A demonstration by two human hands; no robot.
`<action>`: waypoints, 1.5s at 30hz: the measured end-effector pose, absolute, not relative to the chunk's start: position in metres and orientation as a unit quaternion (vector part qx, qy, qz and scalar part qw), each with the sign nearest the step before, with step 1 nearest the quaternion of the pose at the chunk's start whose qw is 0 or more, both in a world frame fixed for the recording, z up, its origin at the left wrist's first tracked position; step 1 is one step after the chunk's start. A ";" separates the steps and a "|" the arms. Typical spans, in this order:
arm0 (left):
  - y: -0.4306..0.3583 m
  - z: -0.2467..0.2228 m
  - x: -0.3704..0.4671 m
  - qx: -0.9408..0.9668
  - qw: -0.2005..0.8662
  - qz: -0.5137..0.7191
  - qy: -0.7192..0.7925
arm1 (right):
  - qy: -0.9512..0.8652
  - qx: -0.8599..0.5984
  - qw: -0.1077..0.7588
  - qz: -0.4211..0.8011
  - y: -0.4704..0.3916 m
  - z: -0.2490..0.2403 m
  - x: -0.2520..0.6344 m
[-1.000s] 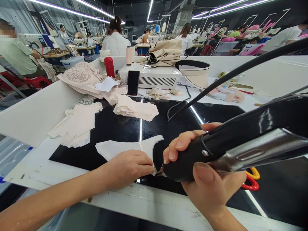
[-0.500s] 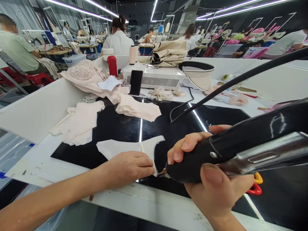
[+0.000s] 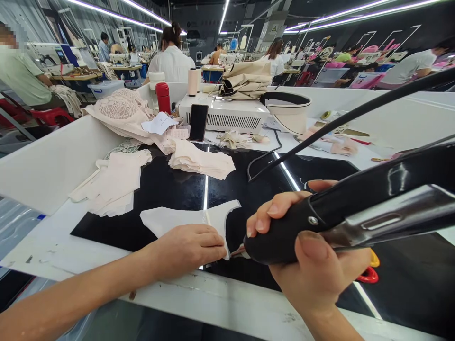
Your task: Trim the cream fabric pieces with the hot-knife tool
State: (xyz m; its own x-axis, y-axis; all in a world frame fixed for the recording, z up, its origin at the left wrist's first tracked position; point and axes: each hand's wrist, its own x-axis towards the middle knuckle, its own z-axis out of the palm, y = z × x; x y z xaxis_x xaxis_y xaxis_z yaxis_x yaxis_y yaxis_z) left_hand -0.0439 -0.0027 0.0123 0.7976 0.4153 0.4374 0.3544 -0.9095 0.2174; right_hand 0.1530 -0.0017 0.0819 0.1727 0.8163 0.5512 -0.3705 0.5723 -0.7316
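Observation:
A white fabric piece (image 3: 185, 220) with a curved edge and a pale strip across it lies on the black table mat. My left hand (image 3: 192, 248) rests palm down on its near part, fingers together and holding it against the mat; the thumb is hidden. My right hand (image 3: 309, 265) is wrapped round a thick black corded hand tool (image 3: 273, 237) with a metal lever (image 3: 387, 215) along its side. The tool's small tip is at the fabric's right edge, close to my left fingertips; whether it touches cannot be made out.
Stacks of pale pink fabric pieces (image 3: 202, 161) lie beyond and left (image 3: 121, 180). Behind stand a phone (image 3: 198, 122), a vented white box (image 3: 227, 113), a red bottle (image 3: 163, 98) and a round container (image 3: 289, 113). Red-handled scissors (image 3: 369, 275) are partly hidden by my right hand. People sit at machines beyond.
The view has shifted slightly, so the scene sits a little further left. Both hands keep their places on the fabric and the tool.

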 end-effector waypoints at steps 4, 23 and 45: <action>-0.003 0.012 -0.044 0.947 0.068 0.243 0.199 | -0.504 -0.219 0.731 0.404 -0.003 0.080 0.151; -0.002 0.008 -0.042 0.941 0.048 0.277 0.189 | -0.522 -0.183 0.728 0.404 0.000 0.076 0.148; 0.000 0.005 -0.049 0.941 0.083 0.252 0.208 | -0.519 -0.191 0.723 0.413 -0.002 0.075 0.148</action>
